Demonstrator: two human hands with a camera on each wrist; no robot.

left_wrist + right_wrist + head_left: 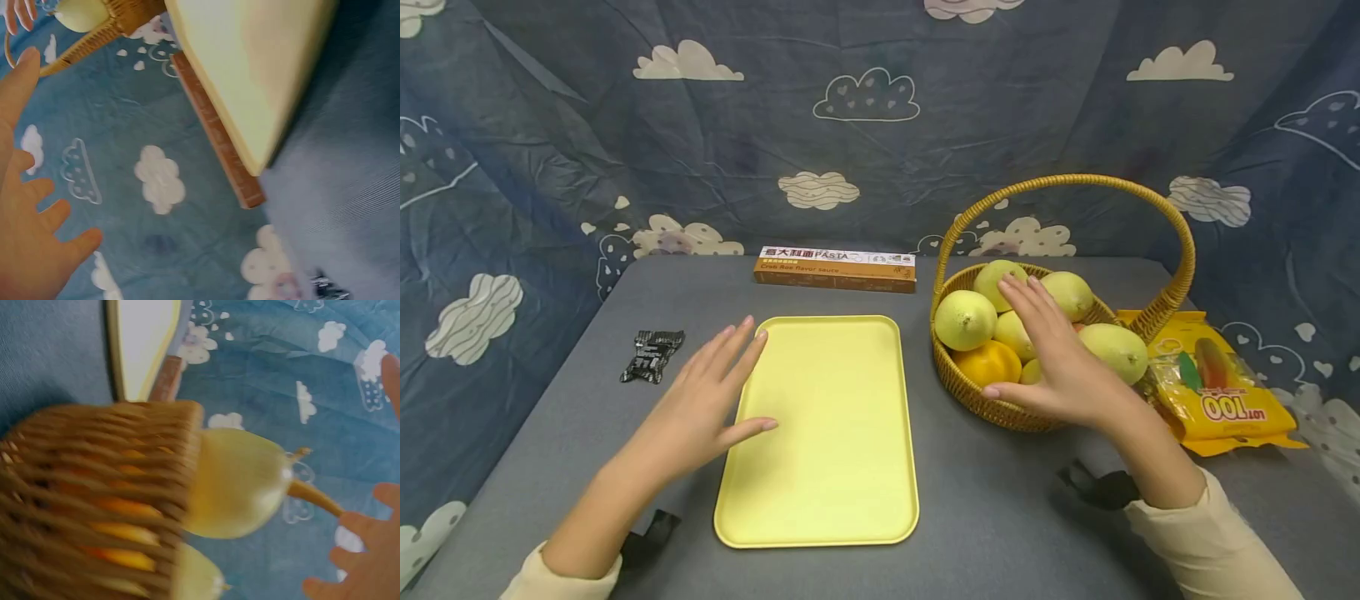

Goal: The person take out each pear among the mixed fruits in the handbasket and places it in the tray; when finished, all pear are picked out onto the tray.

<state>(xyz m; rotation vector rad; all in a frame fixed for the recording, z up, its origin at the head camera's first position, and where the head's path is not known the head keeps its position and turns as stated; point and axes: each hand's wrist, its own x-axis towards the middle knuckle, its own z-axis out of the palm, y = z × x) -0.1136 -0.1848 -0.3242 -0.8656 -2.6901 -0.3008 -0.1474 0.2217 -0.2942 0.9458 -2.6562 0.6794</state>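
Note:
My left hand (700,408) hovers with spread fingers over the left edge of a yellow tray (827,433), holding nothing. My right hand (1067,367), fingers extended and thumb apart, is above the front of a wicker basket (970,400) and holds nothing. Several pale green-yellow fruits (966,320) fill the basket, along with an orange fruit (987,363); my right hand hides part of them in the head view. In the right wrist view a pear-like fruit (240,484) with a stem rises above the basket's rim, apart from the fingers.
A pasta box (835,270) lies behind the tray. To the left is a small black wrapped packet (652,357). Right of the basket lies a yellow snack bag (1225,392). The basket's tall handle (1067,181) arches above the fruit. A cloud-patterned cloth hangs behind the table.

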